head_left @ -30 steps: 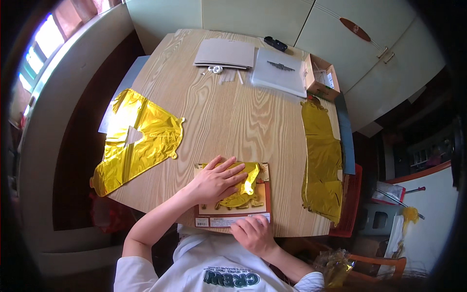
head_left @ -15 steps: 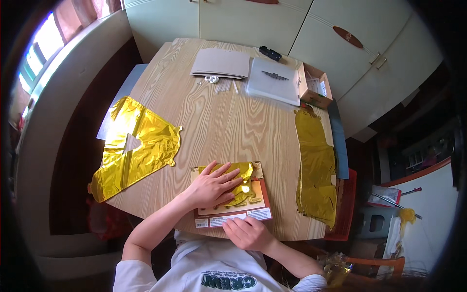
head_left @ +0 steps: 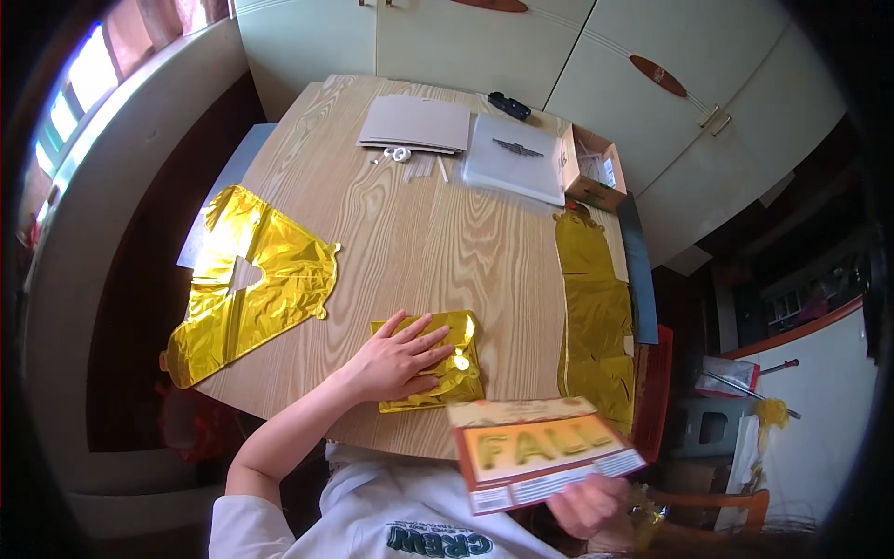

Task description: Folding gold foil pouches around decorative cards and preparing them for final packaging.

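Note:
My left hand lies flat with its fingers spread, pressing on a folded gold foil balloon near the table's front edge. Off the edge to the right, a printed cardboard card with balloon letters pictured on it is gripped at its lower right side by my right hand, which is blurred. A flattened gold foil balloon with a triangular hole is spread out on the left. Another flat gold foil balloon, long and creased, lies along the right edge.
On the wooden table, grey cardboard sheets, white ribbon rolls, thin straws, transparent plastic sleeves, a black object and an open cardboard box line the far side. White cabinets stand behind.
My right hand has drawn the printed card out from under the folded foil and carried it right, past the table's edge. My left hand stays on the foil.

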`<state>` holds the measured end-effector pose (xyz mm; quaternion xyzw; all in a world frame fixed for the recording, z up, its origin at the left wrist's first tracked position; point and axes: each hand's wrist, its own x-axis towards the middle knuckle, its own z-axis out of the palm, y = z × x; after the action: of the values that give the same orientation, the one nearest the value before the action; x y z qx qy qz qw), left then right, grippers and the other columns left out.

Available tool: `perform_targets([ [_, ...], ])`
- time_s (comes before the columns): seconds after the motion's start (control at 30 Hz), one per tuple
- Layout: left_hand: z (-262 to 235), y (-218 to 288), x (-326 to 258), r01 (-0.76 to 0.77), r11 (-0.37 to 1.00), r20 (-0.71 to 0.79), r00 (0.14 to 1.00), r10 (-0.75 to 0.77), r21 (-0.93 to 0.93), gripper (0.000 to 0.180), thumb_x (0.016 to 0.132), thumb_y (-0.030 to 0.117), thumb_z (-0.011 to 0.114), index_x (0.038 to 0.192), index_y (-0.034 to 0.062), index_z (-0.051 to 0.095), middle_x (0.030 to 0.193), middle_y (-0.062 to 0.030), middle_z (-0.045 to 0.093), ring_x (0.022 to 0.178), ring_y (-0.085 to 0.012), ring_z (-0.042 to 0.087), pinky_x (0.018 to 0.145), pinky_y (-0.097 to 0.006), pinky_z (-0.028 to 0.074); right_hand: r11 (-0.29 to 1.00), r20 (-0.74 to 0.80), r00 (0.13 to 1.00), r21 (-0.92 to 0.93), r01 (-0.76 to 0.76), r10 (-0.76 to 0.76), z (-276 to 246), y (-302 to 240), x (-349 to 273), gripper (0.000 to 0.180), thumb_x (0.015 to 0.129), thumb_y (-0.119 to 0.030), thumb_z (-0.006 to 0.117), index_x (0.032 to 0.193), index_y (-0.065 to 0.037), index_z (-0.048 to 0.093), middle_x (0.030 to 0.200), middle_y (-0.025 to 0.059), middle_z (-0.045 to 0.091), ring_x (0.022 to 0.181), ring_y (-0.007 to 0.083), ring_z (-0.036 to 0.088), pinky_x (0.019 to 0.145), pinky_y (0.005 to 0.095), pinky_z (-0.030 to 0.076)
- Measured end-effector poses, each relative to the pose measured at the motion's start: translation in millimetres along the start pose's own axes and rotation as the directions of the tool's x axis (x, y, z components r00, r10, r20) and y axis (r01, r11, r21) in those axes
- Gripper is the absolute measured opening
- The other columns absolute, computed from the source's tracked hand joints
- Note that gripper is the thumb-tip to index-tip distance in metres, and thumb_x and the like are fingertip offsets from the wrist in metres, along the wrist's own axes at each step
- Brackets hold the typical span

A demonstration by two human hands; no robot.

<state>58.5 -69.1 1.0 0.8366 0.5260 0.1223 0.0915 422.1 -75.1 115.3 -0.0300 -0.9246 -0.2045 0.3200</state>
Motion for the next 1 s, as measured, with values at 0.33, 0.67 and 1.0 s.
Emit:
perform_targets([
  [0.33, -4, -1, 1, -0.019, 1.0, 0.007, 1.0, 0.019, -0.011, 0.057, 0.094, 0.043, 0.054, 0.144, 0.0178, 0.045, 0.15, -0.0102, 0.041, 0.143, -0.0333, 0.032, 0.117, -0.055, 0.019, 0.969, 0.106, 0.965, -0.082, -0.231, 0.239, 81, 38, -59, 0.019, 0.083, -0.005, 0.066, 0.101, -0.005, 0.071, 0.103, 0.0069, 0.059, 0.097, 0.0217, 0.058, 0.091, 0.0408, 0.056],
  [0.67, 10, -1, -7, -0.036, 0.998, -0.035, 0.999, 0.034, -0.061, 0.053, 0.096, 0.033, 0.051, 0.144, 0.011, 0.043, 0.152, -0.0149, 0.037, 0.144, -0.0309, 0.03, 0.118, -0.046, 0.023, 0.87, 0.329, 0.872, 0.216, -0.443, 0.362, 114, 32, -43, 0.013, 0.076, -0.006, 0.068, 0.089, -0.007, 0.07, 0.085, 0.0052, 0.064, 0.083, 0.0225, 0.064, 0.096, 0.0458, 0.051],
  [1.0, 6, 3, -6, -0.064, 0.998, -0.086, 0.994, 0.062, -0.018, 0.07, 0.091, 0.05, 0.051, 0.143, 0.0036, 0.039, 0.153, -0.0179, 0.033, 0.144, -0.0316, 0.029, 0.119, -0.047, 0.02, 0.829, 0.511, 0.808, 0.287, -0.48, 0.292, 213, -4, 51, 0.067, 0.088, -0.024, 0.058, 0.143, 0.007, 0.035, 0.148, 0.0231, 0.038, 0.14, 0.0354, 0.034, 0.116, 0.0519, 0.024],
])
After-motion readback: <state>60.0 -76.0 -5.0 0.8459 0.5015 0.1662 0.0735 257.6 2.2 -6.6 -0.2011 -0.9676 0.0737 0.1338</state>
